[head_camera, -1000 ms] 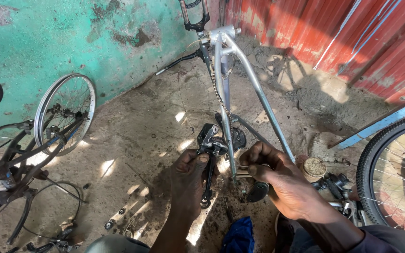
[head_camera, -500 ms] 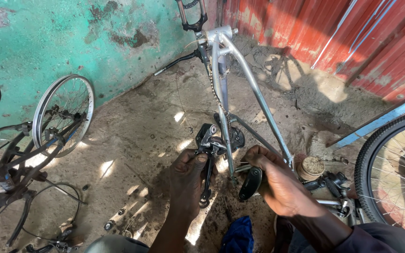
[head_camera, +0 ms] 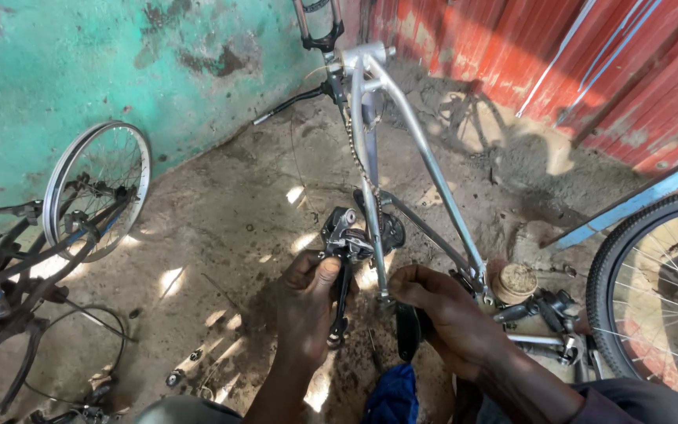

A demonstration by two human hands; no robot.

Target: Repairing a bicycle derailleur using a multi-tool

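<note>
A silver bicycle frame [head_camera: 425, 149] stands upside down on the dirt floor, with no wheels and a chain [head_camera: 359, 157] hanging along it. My left hand [head_camera: 308, 306] grips the black rear derailleur [head_camera: 344, 235] at the frame's lower end, thumb on its arm. My right hand [head_camera: 445, 318] is closed around the dark pedal and crank [head_camera: 406, 330] beside the frame's tube. A blue cloth [head_camera: 392, 396] lies just under my hands.
A loose wheel and dark bike parts [head_camera: 96, 196] lie at the left by the green wall [head_camera: 103, 63]. A tyred wheel [head_camera: 653, 290] stands at the right below a red corrugated wall [head_camera: 590, 63]. A small round tin [head_camera: 515, 281] and brake parts [head_camera: 547, 314] sit near the frame.
My right hand has slid down and closed lower on the pedal and crank. My left hand stays on the derailleur. The view has shifted slightly.
</note>
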